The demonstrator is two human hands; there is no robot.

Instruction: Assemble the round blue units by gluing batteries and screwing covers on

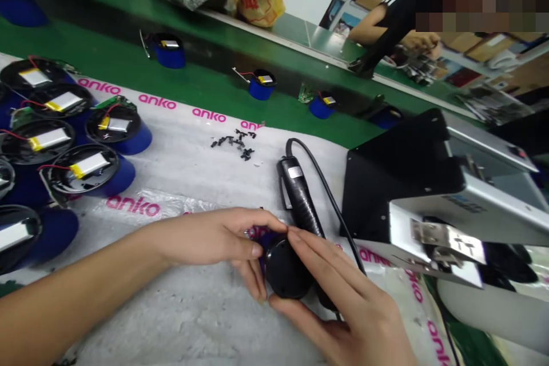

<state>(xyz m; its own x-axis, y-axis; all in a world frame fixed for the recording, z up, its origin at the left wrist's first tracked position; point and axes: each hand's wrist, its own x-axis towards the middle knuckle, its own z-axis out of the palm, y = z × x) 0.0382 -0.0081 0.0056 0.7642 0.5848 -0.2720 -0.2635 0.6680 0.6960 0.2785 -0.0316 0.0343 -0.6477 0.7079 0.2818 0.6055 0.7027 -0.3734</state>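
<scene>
Between my hands is a round housing with a black disc-shaped face [288,270] turned up toward me. A bit of its blue side shows near my left fingers. My left hand [210,237] is closed around the far left side, its thumb at the edge of the black face. My right hand [355,297] grips the rim from the right, fingers on top and thumb below. Just behind them lies a black electric screwdriver [302,194] with a cord, its lower part hidden by my right hand. Small black pieces [235,142] are scattered farther back on the mat.
Several blue housings [124,137] with batteries and red wires crowd the left of the white mat [180,314]. More blue housings [261,87] stand along the green surface behind. A metal-and-black machine [398,177] occupies the right. A co-worker's hands [418,43] handle parts across the bench.
</scene>
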